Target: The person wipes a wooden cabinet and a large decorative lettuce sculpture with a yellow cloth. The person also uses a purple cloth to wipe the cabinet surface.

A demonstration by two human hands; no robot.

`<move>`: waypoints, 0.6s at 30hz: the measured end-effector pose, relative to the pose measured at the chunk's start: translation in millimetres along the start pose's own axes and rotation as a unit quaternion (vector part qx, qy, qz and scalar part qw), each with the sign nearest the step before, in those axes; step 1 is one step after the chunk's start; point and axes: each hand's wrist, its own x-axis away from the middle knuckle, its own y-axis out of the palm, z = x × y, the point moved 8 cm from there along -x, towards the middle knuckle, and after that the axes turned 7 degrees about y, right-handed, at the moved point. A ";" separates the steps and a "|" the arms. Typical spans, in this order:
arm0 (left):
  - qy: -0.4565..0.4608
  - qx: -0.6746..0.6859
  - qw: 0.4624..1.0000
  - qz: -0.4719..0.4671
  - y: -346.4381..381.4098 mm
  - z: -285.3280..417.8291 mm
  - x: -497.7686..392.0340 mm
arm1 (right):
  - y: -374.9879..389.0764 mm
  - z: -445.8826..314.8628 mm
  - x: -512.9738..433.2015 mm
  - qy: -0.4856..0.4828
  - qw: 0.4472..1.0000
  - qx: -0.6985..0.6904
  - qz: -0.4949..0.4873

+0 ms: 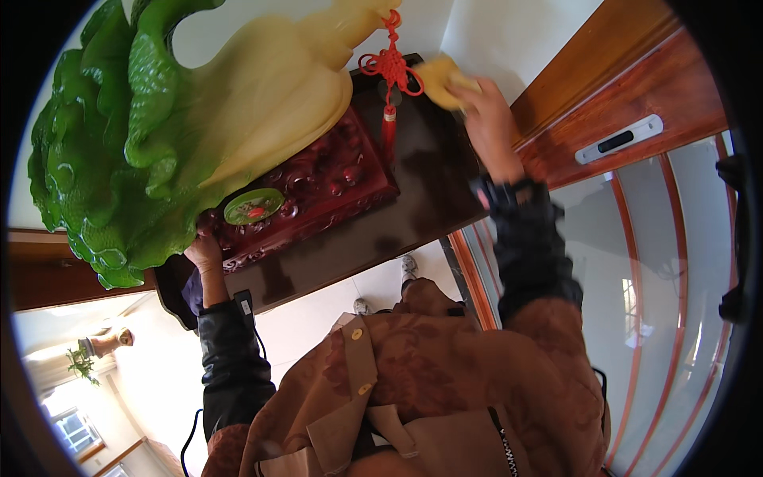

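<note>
My right hand [490, 128] grips a yellow cloth [442, 82], slightly blurred, beside the far right end of a dark wooden table [429, 173]. A large green and cream cabbage sculpture [262, 101] lies over a carved dark-red wooden base [322, 179] on that table. From the sculpture's pale end hangs a red knotted tassel [390, 68], just left of the cloth. My left hand [205, 253] is at the base's left end, below the green leaves; its fingers are partly hidden there. A dark purple cloth [192, 291] shows next to my left wrist. A small green oval dish [254, 206] rests on the base.
White walls meet in a corner behind the table. To the right stands a reddish wooden sliding door [685, 89] with a recessed handle [620, 139] and glass panels. A potted plant [81, 364] and a window [76, 430] are at the lower left. Pale floor tiles [334, 298] show below the table.
</note>
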 end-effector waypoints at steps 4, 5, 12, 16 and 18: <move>0.061 -0.012 0.997 -0.043 3.9 -5.8 4.2 | 105.5 44.2 -106.9 0.069 0.987 0.088 -0.119; 0.062 -0.026 0.996 -0.059 6.8 -11.8 8.6 | 127.6 57.3 -115.5 0.083 0.977 0.119 -0.158; 0.004 -0.002 0.999 -0.046 8.0 -40.0 15.6 | 140.5 91.5 -52.6 0.037 0.955 0.162 -0.245; -0.038 0.000 0.999 -0.015 -1.7 -17.7 -0.1 | 51.6 63.4 24.9 -0.027 0.986 0.071 -0.147; -0.055 0.011 0.998 -0.011 -4.1 -7.7 -3.2 | 10.8 47.9 77.5 -0.012 0.992 0.041 -0.122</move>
